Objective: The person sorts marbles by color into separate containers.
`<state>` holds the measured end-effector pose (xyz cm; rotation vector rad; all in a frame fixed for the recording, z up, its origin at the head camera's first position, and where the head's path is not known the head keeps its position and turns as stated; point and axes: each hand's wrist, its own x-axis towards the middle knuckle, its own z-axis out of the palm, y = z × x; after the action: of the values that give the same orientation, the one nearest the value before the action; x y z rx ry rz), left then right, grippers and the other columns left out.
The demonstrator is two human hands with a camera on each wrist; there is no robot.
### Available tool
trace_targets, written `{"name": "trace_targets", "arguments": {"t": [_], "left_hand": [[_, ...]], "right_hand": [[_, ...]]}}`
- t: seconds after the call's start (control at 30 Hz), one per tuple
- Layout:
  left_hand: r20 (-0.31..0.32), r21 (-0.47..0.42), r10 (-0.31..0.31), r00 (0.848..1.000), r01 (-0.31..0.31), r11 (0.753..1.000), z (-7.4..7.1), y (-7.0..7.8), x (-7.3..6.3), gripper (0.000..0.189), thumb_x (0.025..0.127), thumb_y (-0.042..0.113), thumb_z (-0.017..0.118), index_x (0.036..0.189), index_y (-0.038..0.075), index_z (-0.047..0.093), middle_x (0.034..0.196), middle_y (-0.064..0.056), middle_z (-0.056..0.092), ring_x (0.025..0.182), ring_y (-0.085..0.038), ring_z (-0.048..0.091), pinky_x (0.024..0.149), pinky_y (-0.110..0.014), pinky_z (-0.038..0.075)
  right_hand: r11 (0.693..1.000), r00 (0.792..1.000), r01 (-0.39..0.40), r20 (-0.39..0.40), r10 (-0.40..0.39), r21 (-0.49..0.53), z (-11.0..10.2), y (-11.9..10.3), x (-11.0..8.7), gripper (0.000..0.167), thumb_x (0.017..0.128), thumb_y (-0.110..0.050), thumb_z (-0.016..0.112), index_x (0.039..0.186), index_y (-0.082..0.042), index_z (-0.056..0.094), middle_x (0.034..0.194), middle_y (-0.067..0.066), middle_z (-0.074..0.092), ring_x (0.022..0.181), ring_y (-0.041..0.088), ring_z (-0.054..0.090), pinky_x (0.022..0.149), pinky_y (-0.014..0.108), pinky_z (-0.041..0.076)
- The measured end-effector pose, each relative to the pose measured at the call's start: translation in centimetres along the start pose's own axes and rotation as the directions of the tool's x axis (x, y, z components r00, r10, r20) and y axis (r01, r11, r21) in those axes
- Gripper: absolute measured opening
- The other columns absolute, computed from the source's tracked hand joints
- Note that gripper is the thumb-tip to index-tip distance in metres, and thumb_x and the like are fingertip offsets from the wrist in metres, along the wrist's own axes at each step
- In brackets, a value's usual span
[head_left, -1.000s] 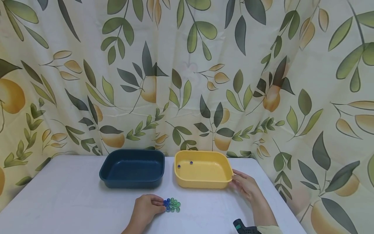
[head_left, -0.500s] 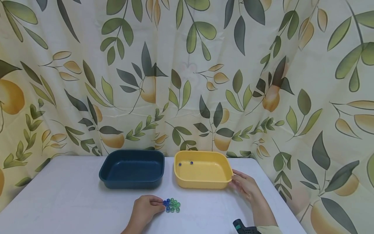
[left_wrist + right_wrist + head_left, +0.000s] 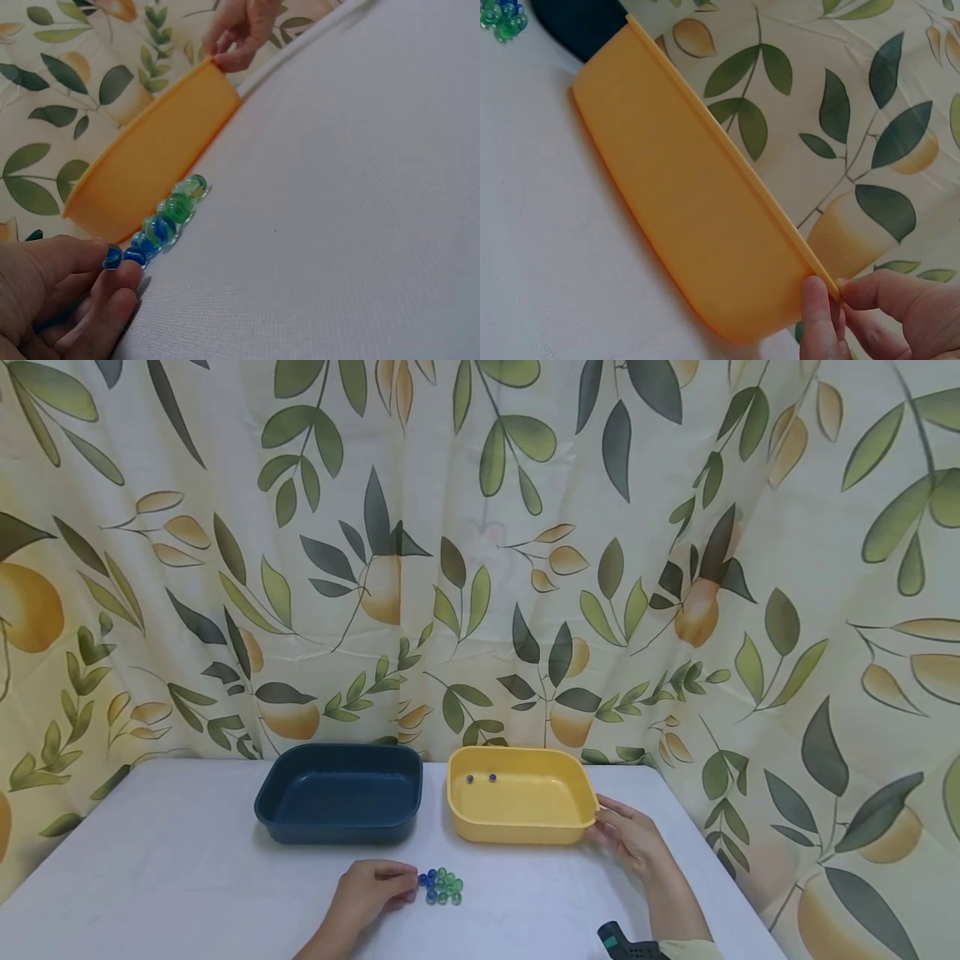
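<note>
Glossy blue marble (image 3: 470, 779) rolled rightward in smooth yellow tray (image 3: 525, 827), right hand (image 3: 628, 833) gripping rim

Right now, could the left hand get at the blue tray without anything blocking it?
Probably yes. The left hand pinches a blue marble on the table, and only bare tabletop lies between it and the blue tray.

The head camera is looking forward and slightly down from behind the table (image 3: 150, 860), taking in both trays and the curtain (image 3: 480, 527) from a distance. The left wrist camera is sitting low and close, facing across the marbles (image 3: 169, 217) toward the yellow tray (image 3: 157, 150). The right wrist camera is viewing that tray's outer wall (image 3: 697, 210) close up, with the marbles (image 3: 502, 16) at upper left.
</note>
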<state>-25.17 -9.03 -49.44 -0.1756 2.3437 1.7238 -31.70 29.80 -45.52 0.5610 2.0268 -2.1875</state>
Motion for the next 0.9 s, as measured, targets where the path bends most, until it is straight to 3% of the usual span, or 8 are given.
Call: {"name": "trace_targets", "arguments": {"t": [0.27,0.63,0.9], "left_hand": [[0.040,-0.125,-0.031,0.999,0.035,0.992,-0.5,-0.1,0.4,0.022,0.090,0.013,0.071,0.107,-0.001,0.073,0.086,-0.004,0.074,0.075,-0.011,0.070,0.071,-0.027,0.062],[0.080,-0.236,-0.123,0.989,0.138,0.962,-0.7,0.5,1.1,0.024,0.090,0.015,0.072,0.110,0.001,0.072,0.091,-0.006,0.075,0.080,-0.014,0.073,0.074,-0.028,0.062],[0.148,-0.291,-0.083,0.986,0.123,0.949,-0.2,1.5,1.2,0.030,0.090,0.016,0.072,0.113,-0.004,0.069,0.091,-0.008,0.075,0.079,-0.015,0.073,0.074,-0.029,0.062]], "right_hand": [[1.000,1.000,0.005,0.028,-0.006,0.019,0.0,0.0,-0.1,0.060,0.096,-0.006,0.060,0.150,0.001,0.034,0.152,0.026,0.033,0.089,0.010,0.068,0.088,0.027,0.058],[0.999,0.999,0.012,0.037,-0.013,0.043,0.0,0.0,-0.4,0.061,0.096,-0.005,0.060,0.150,0.002,0.033,0.151,0.025,0.035,0.089,0.009,0.067,0.089,0.027,0.057],[0.998,0.999,0.038,0.029,-0.039,0.044,0.1,0.1,-0.5,0.059,0.096,-0.002,0.058,0.149,0.005,0.034,0.126,0.013,0.057,0.088,0.009,0.067,0.088,0.027,0.058]]}}
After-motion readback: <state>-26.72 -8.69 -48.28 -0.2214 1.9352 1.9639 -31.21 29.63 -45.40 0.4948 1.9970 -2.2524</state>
